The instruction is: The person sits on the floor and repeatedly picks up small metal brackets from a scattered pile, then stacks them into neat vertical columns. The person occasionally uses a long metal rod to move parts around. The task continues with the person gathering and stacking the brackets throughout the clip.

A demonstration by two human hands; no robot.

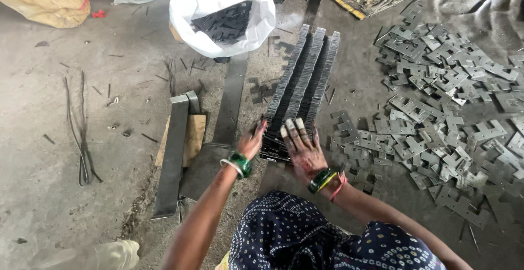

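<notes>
Metal stack (303, 79) (hands (303, 147) pressing flat).

Stacked metal plates (303, 84): dull steel grey, edges showing as fine dark and pale stripes.
Loose plates (447, 106), right of the stack: same grey, scattered in a jumbled pattern, some catching paler light.
Sack (218, 30), above-left of the stack: white, holding blackish-grey pieces.
Second sack (46, 0), far left of the stack: tan-yellow, with a red tie.
Left hand (252, 143): wearing a green bangle with a white one.
Right hand (303, 150): grimed dark, fingertips showing whitish, wearing green bangles and a pink-red thread.
Garment (305, 237), below the stack: navy blue, dotted white.
Floor (54, 139): mottled grey-brown.
Flat bar (173, 155), left of the stack: dark grey.
</notes>
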